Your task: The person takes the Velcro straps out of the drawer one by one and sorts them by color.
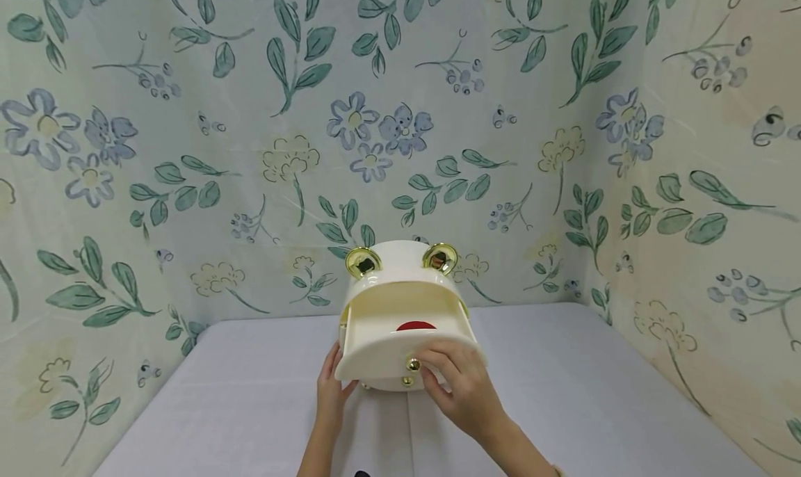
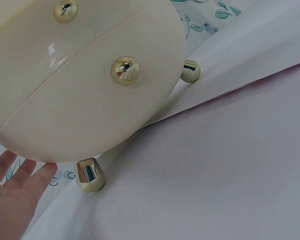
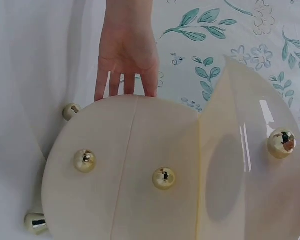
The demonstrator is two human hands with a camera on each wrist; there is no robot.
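Note:
A cream frog-shaped drawer box [image 1: 391,254] with gold-rimmed eyes stands on the table, its top drawer [image 1: 375,352] pulled out. A red patch [image 1: 416,325] shows inside that drawer. My left hand [image 1: 329,392] rests on the box's left side, fingers straight along its edge, as the left wrist view also shows the hand [image 2: 15,195]. In the head view, my right hand [image 1: 462,386] has its loosely bent fingers right beside the top drawer's gold knob [image 1: 413,364]. No fingers wrap this knob [image 3: 281,143] in the right wrist view, where the right hand is hidden.
Below the top drawer, the box has two more drawer fronts with gold knobs [image 3: 163,178], and it stands on gold feet [image 2: 90,175]. A pale cloth with a seam covers the table [image 1: 250,393]. Flower-patterned fabric [image 1: 238,136] hangs behind and at the sides.

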